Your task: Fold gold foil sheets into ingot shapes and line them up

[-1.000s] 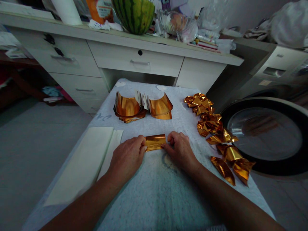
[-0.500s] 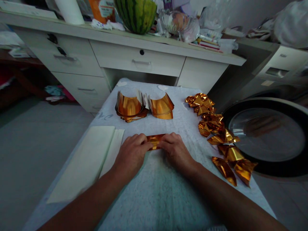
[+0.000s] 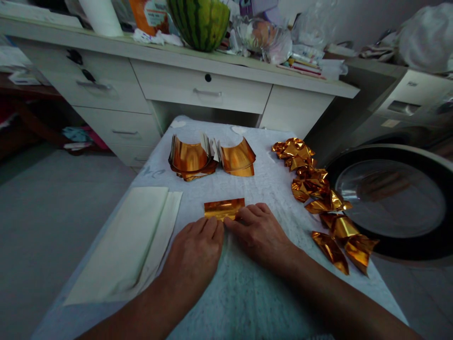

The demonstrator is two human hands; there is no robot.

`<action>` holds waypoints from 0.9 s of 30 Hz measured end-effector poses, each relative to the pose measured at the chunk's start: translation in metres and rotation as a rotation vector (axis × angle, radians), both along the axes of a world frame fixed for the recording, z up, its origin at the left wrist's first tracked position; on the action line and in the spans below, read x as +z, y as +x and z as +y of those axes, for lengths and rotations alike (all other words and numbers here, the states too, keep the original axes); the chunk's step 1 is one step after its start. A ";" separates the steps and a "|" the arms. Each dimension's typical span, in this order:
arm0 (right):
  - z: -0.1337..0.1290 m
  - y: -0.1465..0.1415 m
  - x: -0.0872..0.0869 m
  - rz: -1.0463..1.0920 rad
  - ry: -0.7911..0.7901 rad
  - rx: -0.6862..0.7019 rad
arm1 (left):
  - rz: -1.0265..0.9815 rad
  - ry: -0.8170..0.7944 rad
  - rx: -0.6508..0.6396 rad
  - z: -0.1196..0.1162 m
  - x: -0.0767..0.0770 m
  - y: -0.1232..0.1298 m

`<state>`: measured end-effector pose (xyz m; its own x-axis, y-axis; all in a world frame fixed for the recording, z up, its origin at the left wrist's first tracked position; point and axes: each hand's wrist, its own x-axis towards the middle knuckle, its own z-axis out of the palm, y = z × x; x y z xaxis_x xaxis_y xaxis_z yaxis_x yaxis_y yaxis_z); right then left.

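Observation:
A strip of shiny gold foil paper lies flat in front of me on the cloth-covered table. Along its near edge my left hand presses with closed fingers at the left part. My right hand grips the right part, thumb and fingers pinched on the near edge. Beyond it stand two stacks of curved gold foil sheets, the left stack and the right stack. Folded gold foil pieces form a row at the right edge.
Folded white paper sheets lie at the table's left. Behind the table, a white drawer counter carries a watermelon, a glass bowl and clutter. An open round washing-machine door stands close by on the right.
Both hands have slid toward me to the foil strip's near edge, the left one more so. More of the strip now shows, including its left end.

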<state>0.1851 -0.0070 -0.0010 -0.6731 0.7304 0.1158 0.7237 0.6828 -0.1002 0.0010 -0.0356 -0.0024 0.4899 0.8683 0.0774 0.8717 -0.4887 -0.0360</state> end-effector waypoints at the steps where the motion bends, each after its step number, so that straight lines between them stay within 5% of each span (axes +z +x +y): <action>1: -0.001 -0.001 0.001 -0.012 0.002 -0.002 | 0.021 -0.003 0.008 -0.003 0.001 0.002; 13: -0.008 -0.002 0.000 -0.082 0.033 -0.036 | 0.133 0.064 0.008 -0.017 -0.003 0.012; 27: -0.002 0.010 0.005 -0.028 -0.068 -0.006 | 0.163 -0.042 0.030 -0.012 0.005 0.007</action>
<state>0.1947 -0.0093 0.0040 -0.6706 0.7403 0.0472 0.7313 0.6704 -0.1257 0.0082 -0.0478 0.0026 0.4666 0.8837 -0.0375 0.8703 -0.4662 -0.1588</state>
